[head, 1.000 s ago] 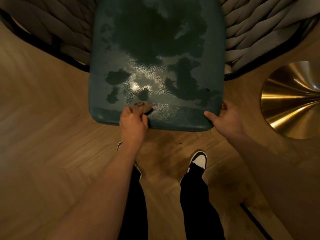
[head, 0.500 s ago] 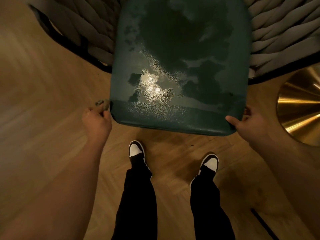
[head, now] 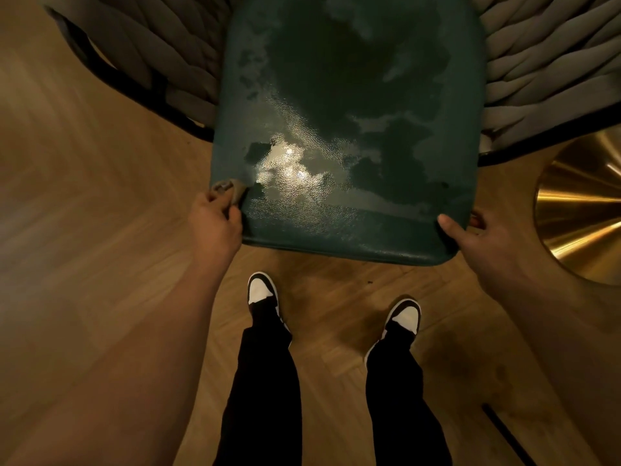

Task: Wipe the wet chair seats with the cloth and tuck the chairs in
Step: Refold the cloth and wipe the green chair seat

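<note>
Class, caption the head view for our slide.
Left hand holds cloth at wet green seat; right hand grips its corner.

Wooden floor (head: 100,203) in warm brown planks, laid at angles, herringbone-like; blurred toward 9 o'clock. A darker stain on the boards near 5 o'clock. Thin black strip (head: 507,433) runs diagonally across the floor at 5 o'clock. Polished brass cone-shaped base (head: 584,210) at 3 o'clock, catching bright streaks of light. Lighting dim, amber, from overhead. No walls or windows in view.
</note>
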{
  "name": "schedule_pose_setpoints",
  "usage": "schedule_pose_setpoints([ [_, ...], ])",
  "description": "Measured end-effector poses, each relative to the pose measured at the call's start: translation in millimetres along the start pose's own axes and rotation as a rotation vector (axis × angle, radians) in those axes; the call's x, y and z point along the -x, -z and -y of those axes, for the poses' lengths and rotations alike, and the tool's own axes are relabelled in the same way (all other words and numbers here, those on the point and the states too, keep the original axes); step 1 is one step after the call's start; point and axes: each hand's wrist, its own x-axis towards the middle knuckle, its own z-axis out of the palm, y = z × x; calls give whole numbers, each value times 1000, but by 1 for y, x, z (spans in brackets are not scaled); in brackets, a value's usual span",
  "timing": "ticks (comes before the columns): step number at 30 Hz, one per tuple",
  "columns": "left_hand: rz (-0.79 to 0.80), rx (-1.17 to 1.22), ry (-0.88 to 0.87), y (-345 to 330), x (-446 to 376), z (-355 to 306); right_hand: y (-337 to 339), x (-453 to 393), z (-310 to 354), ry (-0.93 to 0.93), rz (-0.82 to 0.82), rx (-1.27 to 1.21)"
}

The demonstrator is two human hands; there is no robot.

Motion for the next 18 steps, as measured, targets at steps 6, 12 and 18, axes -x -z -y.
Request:
schedule_pose_setpoints([
  [6, 48, 48, -139, -39, 28, -55, 7, 0, 0, -20, 44, -93],
  [12, 122, 81, -188, -89, 71, -131, 8, -3, -1, -52, 63, -171],
  [18, 213, 58, -253, -126, 110, -203, 12, -9, 0, -155, 57, -284],
])
